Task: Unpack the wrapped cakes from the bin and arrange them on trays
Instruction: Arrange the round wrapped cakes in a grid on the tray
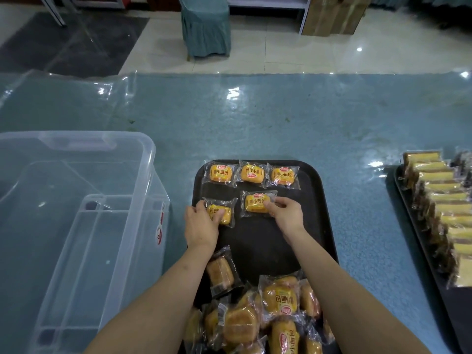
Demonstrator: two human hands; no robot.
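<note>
A black tray (314, 226) lies in front of me on the blue table. Three wrapped yellow cakes (251, 172) form a row along its far edge. In a second row, my left hand (200, 226) grips a wrapped cake (224, 213) at the tray's left side, thumb on top. My right hand (287, 213) pinches the right edge of another wrapped cake (256, 203) beside it. A loose pile of wrapped cakes (260, 315) covers the tray's near end. The clear plastic bin (143, 152) stands at the left and looks empty.
A second dark tray (408, 198) at the right edge holds several wrapped sliced cakes (439, 200) in a line. The table's far edge runs across the view, with a covered chair (205, 29) and cardboard boxes (334, 16) on the floor beyond.
</note>
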